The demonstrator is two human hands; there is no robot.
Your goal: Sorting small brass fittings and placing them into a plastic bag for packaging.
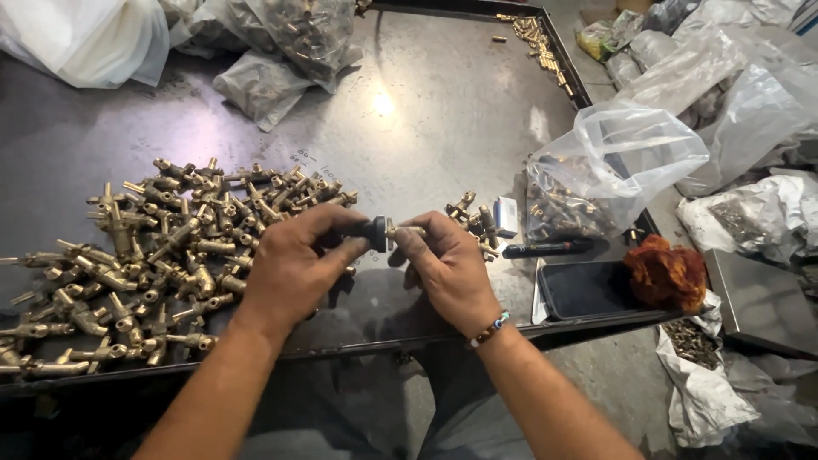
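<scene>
On the grey metal tabletop [426, 111] a large pile of brass valve fittings [153, 255] lies to the left of the left hand [290, 273], and a smaller group of brass fittings [473, 223] lies just behind the right hand [447, 268]. To the right of it stand a small white box [506, 215], a black marker pen [547, 248], a dark phone [588, 290] and a clear plastic bag with brass parts [596, 183]; an orange-brown rag [666, 274] sits at the tabletop edge. More plastic bags [290, 43] are at the far side, and a row of small brass pieces [541, 43] lies along the far right rim. Nothing covers the hands (they are in the open middle). Both hands meet above the tabletop: the left fingers are closed around a black knob [376, 232], and the right fingers pinch a thin brass stem [407, 230] that comes out of the knob toward the right. The knob lies between thumb and forefinger of the left hand, touching both.
</scene>
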